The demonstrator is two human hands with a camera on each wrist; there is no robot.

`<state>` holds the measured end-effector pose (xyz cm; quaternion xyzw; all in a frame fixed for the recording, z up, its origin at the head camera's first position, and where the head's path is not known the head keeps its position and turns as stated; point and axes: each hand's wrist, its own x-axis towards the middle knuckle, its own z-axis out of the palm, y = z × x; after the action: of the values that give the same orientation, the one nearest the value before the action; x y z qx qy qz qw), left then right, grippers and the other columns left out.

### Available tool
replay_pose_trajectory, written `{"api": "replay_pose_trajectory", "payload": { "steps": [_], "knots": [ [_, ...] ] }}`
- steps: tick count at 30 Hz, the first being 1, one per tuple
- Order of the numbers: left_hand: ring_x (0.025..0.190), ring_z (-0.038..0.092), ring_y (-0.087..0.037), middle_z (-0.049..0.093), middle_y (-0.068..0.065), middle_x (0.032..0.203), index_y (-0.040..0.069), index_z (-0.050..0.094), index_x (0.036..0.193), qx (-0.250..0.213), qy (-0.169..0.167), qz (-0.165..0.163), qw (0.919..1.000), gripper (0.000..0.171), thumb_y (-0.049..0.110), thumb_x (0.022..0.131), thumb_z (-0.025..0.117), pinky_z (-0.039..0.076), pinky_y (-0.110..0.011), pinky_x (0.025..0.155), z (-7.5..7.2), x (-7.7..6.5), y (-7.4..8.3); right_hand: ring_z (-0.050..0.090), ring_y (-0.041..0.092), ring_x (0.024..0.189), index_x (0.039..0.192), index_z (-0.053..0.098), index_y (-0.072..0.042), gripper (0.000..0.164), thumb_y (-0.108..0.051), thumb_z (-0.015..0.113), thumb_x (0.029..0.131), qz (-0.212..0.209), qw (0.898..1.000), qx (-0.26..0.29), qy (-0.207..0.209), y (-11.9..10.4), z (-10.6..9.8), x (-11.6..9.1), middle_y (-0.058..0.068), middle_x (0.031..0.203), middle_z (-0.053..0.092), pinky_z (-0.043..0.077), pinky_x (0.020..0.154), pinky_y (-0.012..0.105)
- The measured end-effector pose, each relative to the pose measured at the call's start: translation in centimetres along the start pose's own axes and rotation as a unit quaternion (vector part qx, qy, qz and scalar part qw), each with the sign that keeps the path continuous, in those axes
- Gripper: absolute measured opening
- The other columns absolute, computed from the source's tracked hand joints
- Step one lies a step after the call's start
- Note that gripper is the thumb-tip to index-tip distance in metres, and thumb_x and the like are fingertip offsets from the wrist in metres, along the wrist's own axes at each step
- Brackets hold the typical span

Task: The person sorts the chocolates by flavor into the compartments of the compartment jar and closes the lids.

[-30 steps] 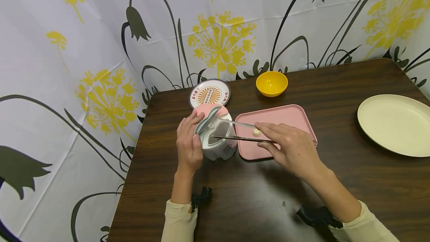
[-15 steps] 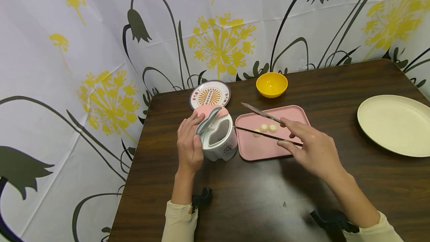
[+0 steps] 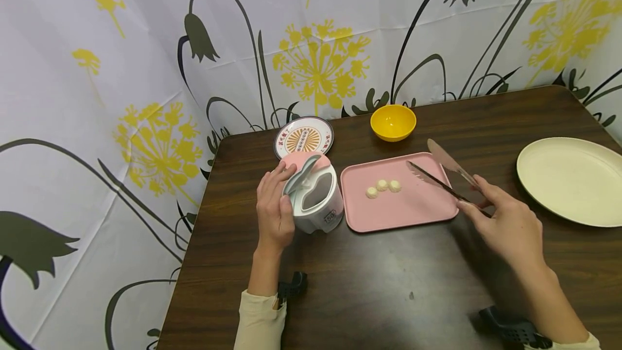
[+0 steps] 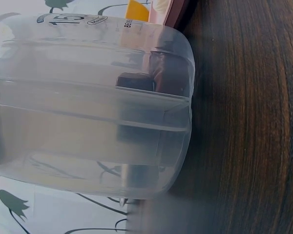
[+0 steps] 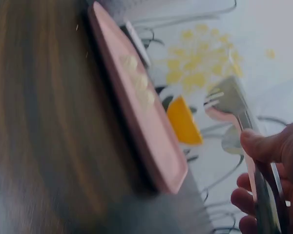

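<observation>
Head: tongs [image 3: 447,160], at the container [image 3: 316,220] a second ago, now off by the pink tray's [image 3: 413,210] right end; work at the container looks paused. Right hand [image 3: 512,226] pinches tongs, arms parted, nothing between. Three white pieces [image 3: 382,186] on tray, left of right fingers, clear of tongs. Left hand [image 3: 274,209] grips container.

Left wrist: container before the fingers, grip can't tell.

Right wrist: blurry, thumb and fingers on tongs.

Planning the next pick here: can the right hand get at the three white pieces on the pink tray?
Probably yes: the right hand holds spread tongs near the right end of the pink tray, and nothing visible stands between them and the white pieces.
</observation>
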<state>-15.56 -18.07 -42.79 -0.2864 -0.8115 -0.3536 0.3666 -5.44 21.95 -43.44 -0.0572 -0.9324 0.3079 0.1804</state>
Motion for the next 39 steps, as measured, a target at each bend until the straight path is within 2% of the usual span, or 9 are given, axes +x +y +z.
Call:
{"api": "replay_pose_trajectory", "payload": {
  "steps": [4,7,13,19,26,33,39],
  "knots": [
    [0.128,0.051,-0.032,0.064,-0.008,0.128,0.003,0.066,0.124,0.000,0.001,0.002,1.0000,0.054,0.029,0.096,0.027,0.027,-0.060,0.106,0.0,0.1,0.0,0.061,0.049,0.085,0.143,0.051,-0.012,0.066,-0.039,0.072,0.087,0.071,0.997,-0.028,-0.011,1.8,-0.5,-0.2,0.020,0.095,0.072,0.038,0.060,0.056],
    [0.128,0.051,-0.031,0.064,-0.008,0.128,0.003,0.066,0.124,0.000,0.000,0.001,1.0000,0.055,0.029,0.095,0.027,0.027,-0.061,0.105,0.0,0.1,0.0,0.057,0.055,0.094,0.146,0.046,-0.011,0.070,-0.044,0.068,0.088,0.116,0.992,-0.042,-0.027,2.6,-0.6,-0.3,0.025,0.101,0.069,0.038,0.065,0.062],
    [0.129,0.050,-0.031,0.063,-0.008,0.129,0.004,0.065,0.125,0.003,-0.006,-0.006,1.0000,0.054,0.029,0.095,0.028,0.026,-0.058,0.108,0.0,-0.1,0.1,0.051,0.061,0.101,0.149,0.042,-0.010,0.074,-0.048,0.065,0.089,0.167,0.984,-0.051,-0.032,3.7,-0.4,-0.5,0.031,0.108,0.064,0.036,0.070,0.068],
    [0.129,0.051,-0.031,0.064,-0.008,0.129,0.004,0.065,0.125,0.004,-0.004,-0.006,1.0000,0.054,0.030,0.095,0.028,0.025,-0.057,0.108,-0.1,-0.2,0.1,0.049,0.062,0.101,0.150,0.038,-0.009,0.078,-0.050,0.064,0.089,0.185,0.981,-0.051,-0.041,4.5,0.0,-0.4,0.030,0.103,0.066,0.037,0.069,0.068],
    [0.128,0.051,-0.032,0.064,-0.008,0.129,0.004,0.066,0.124,-0.002,-0.004,-0.002,1.0000,0.054,0.030,0.096,0.027,0.025,-0.057,0.108,0.0,-0.1,0.1,0.051,0.061,0.098,0.149,0.037,-0.003,0.080,-0.048,0.065,0.089,0.177,0.982,-0.048,-0.052,5.3,0.3,-0.5,0.030,0.105,0.066,0.038,0.067,0.066],
    [0.129,0.051,-0.031,0.064,-0.008,0.129,0.004,0.065,0.124,0.002,-0.005,-0.001,1.0000,0.055,0.031,0.096,0.027,0.026,-0.057,0.108,0.0,-0.1,0.0,0.049,0.058,0.101,0.146,0.042,-0.001,0.075,-0.042,0.067,0.089,0.157,0.986,-0.048,-0.027,5.3,0.8,-0.6,0.032,0.116,0.051,0.038,0.072,0.067],
    [0.129,0.051,-0.031,0.064,-0.008,0.129,0.004,0.066,0.124,0.000,-0.004,0.000,1.0000,0.055,0.030,0.096,0.027,0.027,-0.060,0.106,0.0,-0.1,-0.1,0.049,0.060,0.102,0.146,0.044,-0.004,0.076,-0.047,0.067,0.088,0.166,0.984,-0.059,-0.029,5.3,0.7,-0.6,0.034,0.122,0.049,0.038,0.068,0.068]
  ]
}}
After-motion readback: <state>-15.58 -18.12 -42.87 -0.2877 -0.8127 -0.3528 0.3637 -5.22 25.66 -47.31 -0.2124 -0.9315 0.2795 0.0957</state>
